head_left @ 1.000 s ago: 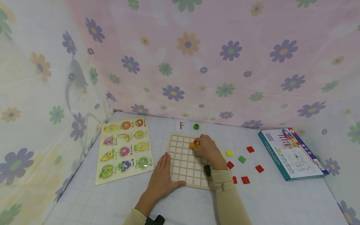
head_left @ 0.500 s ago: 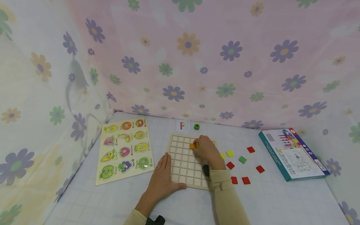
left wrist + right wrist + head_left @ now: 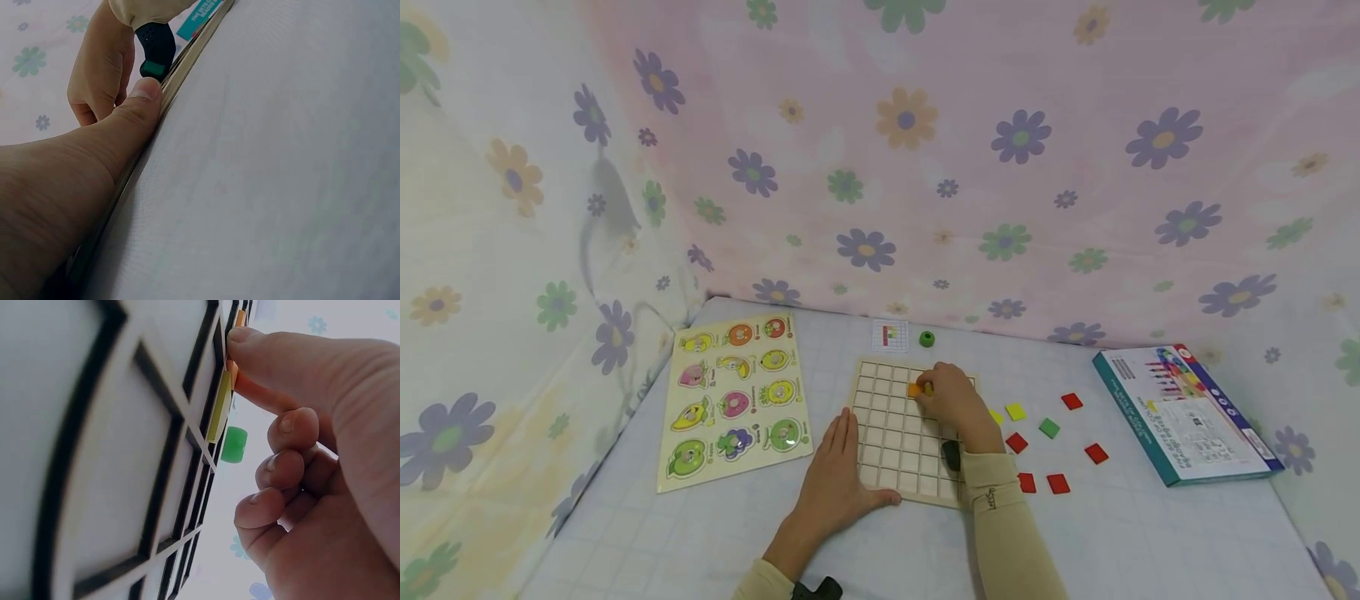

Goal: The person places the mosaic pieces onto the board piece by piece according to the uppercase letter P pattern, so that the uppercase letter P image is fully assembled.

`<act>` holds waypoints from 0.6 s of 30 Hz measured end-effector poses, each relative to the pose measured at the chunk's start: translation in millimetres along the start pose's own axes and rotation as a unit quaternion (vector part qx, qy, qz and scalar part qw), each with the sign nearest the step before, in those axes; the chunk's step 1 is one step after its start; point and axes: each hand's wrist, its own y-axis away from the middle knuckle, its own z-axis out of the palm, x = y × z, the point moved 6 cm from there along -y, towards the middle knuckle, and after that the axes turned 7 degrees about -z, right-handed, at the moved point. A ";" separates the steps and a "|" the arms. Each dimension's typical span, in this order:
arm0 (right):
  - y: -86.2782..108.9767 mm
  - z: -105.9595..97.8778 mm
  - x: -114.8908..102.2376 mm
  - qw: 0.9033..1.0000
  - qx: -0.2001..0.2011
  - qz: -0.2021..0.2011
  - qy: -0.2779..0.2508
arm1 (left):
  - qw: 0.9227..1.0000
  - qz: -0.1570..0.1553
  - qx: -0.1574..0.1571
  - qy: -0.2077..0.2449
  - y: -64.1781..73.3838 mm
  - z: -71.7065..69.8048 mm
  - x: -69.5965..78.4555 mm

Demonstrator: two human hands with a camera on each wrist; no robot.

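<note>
A wooden grid board (image 3: 888,438) lies on the table. My left hand (image 3: 833,483) rests at its near-left corner, fingers straight along the left edge and thumb along the front edge; in the left wrist view the thumb (image 3: 134,115) presses against the rim. My right hand (image 3: 951,402) is over the board's far part. Its thumb and index finger pinch an orange tile (image 3: 233,370) at the grid, the other fingers curled. Beside that stands a yellow-green tile (image 3: 219,409) in the grid. From above, the right fingers partly hide these tiles; an orange tile (image 3: 914,390) shows at their left.
Loose red, yellow and green tiles (image 3: 1048,427) lie right of the board. A pattern card (image 3: 890,335) and a green bead-like piece (image 3: 927,339) lie behind it. A fruit puzzle (image 3: 730,400) is at left, a flat box (image 3: 1187,415) at right. Flowered cloth walls surround the table.
Both hands keep nearly the same places on the board. The whole head view has shifted very slightly; no tile visibly moves.
</note>
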 end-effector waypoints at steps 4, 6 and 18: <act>-0.7 1.3 1.6 1.000 -0.001 0.004 -0.007 | 1.000 -0.002 0.000 -0.003 0.2 0.1 0.0; -1.0 1.2 1.1 1.000 0.000 0.000 -0.009 | 1.000 -0.003 0.001 -0.006 0.0 0.0 0.0; -0.3 1.2 0.3 1.000 0.004 -0.004 -0.014 | 1.000 -0.008 -0.005 -0.005 -0.2 2.1 -0.8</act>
